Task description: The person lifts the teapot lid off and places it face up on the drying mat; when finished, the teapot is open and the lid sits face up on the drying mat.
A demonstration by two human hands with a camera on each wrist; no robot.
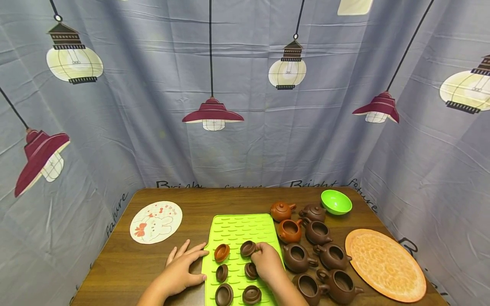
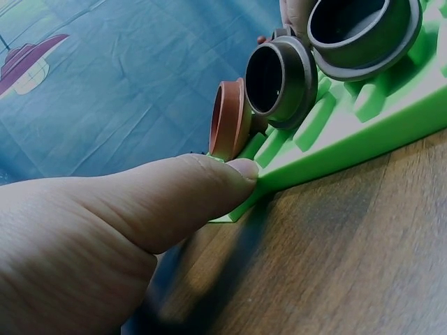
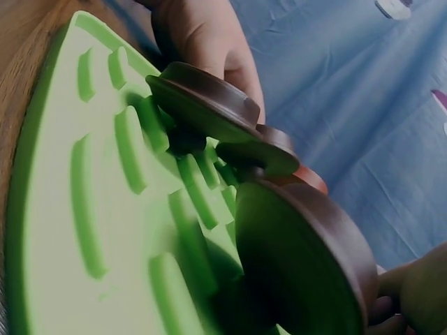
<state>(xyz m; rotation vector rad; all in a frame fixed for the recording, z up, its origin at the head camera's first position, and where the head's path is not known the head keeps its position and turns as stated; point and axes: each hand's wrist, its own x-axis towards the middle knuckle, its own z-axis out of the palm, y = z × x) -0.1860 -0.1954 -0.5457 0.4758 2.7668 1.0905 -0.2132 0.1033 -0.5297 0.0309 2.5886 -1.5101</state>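
Observation:
With its fingertips my right hand (image 1: 266, 261) pinches the edge of a brown teapot lid (image 1: 248, 248) over the lime-green ridged mat (image 1: 245, 224). In the right wrist view its fingers (image 3: 413, 296) meet that lid's rim at the lower right. My left hand (image 1: 178, 272) lies with spread fingers at the mat's left edge; in the left wrist view its thumb (image 2: 202, 183) touches that edge. Upturned lids stand on the mat in two columns: an orange lid (image 1: 222, 253), a small brown lid (image 1: 222, 273), larger brown lids (image 1: 223, 294) and another brown lid (image 1: 251, 294) nearer me.
Right of the mat several lidless brown teapots (image 1: 298, 257) and an orange lidless teapot (image 1: 289, 231) crowd together. Behind them are a lidded orange teapot (image 1: 281, 211) and a lidded brown one (image 1: 313, 212). A green bowl (image 1: 336, 202), round orange mat (image 1: 384, 265) and white rabbit mat (image 1: 156, 222) lie farther out.

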